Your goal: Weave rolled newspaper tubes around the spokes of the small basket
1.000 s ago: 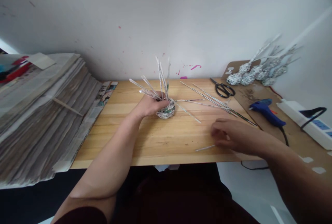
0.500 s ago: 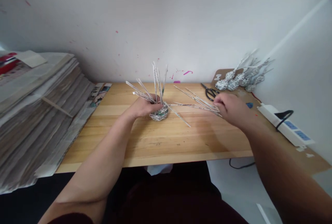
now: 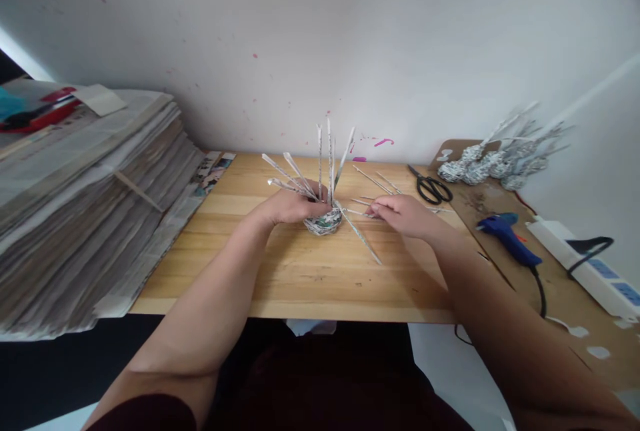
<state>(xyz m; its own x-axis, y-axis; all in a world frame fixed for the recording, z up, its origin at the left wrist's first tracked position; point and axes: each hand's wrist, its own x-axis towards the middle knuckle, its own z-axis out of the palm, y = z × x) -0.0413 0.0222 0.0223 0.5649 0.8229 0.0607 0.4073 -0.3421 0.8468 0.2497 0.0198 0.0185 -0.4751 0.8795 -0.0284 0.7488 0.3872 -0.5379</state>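
Note:
A small round basket [image 3: 324, 223] woven from rolled newspaper rests on the wooden table, with several paper sticks [image 3: 320, 158] rising and fanning out from it. My left hand [image 3: 295, 206] is closed on its left rim, thumb on the near side and the other fingers partly hidden behind the sticks. My right hand [image 3: 400, 213] pinches a thin paper strip [image 3: 356, 212] that runs out from the basket's right side. Another paper strip [image 3: 364, 240] slants from the basket toward the near right. Loose paper sticks [image 3: 375, 180] lie behind my right hand, partly covered by it.
Black-handled scissors [image 3: 434, 190] lie at the back right. Woven paper pieces [image 3: 480, 164] stand in the right corner. A blue glue gun [image 3: 510, 241] and a white power strip [image 3: 580, 264] are on the right. A tall newspaper stack [image 3: 115, 218] fills the left side.
My right hand has moved left, closer to the basket, and grips the strip there. The view has swung right, bringing the glue gun into sight. My left hand stays on the basket.

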